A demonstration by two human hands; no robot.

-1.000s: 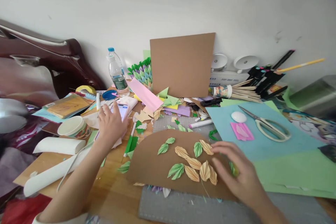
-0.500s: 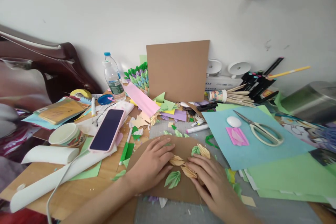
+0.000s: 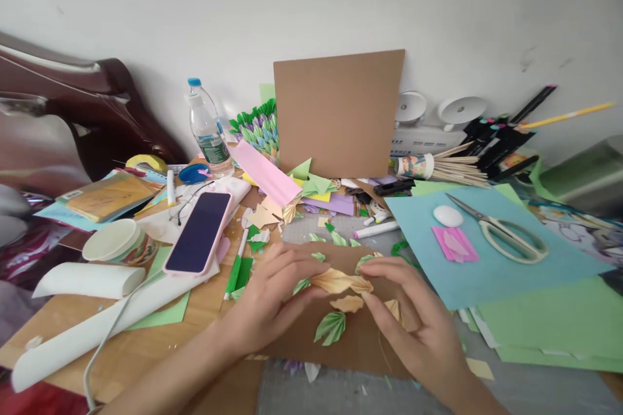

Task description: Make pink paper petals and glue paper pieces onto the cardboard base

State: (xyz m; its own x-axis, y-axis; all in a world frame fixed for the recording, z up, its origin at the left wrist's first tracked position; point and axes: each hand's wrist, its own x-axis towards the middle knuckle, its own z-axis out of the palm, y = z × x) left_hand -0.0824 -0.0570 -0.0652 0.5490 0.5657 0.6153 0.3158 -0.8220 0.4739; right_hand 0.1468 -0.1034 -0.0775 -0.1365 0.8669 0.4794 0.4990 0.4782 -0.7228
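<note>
Between my two hands is a tan pleated paper leaf [image 3: 335,281], its ends at the fingertips. My left hand [image 3: 287,288] pinches its left end between fingers and thumb. The right end sits between the thumb and fingers of my right hand [image 3: 413,311]. Beneath lies a brown cardboard piece [image 3: 355,353], partly covered by my hands. On it are a green pleated leaf [image 3: 331,328], another tan leaf [image 3: 347,303] below the held one, and more green leaves along the far edge. My right hand partly hides a further tan leaf [image 3: 395,312].
Scissors [image 3: 511,233], a white oval [image 3: 448,216] and a pink packet [image 3: 455,244] rest on blue paper at right. A phone [image 3: 198,233], paper cup [image 3: 119,243] and white rolls stand left. Behind are an upright cardboard sheet [image 3: 338,117], a water bottle [image 3: 210,133] and paper scraps.
My hands have lifted slightly off the cardboard and taken hold of the tan leaf at both ends. My right hand has turned and opened a gap between its thumb and fingers.
</note>
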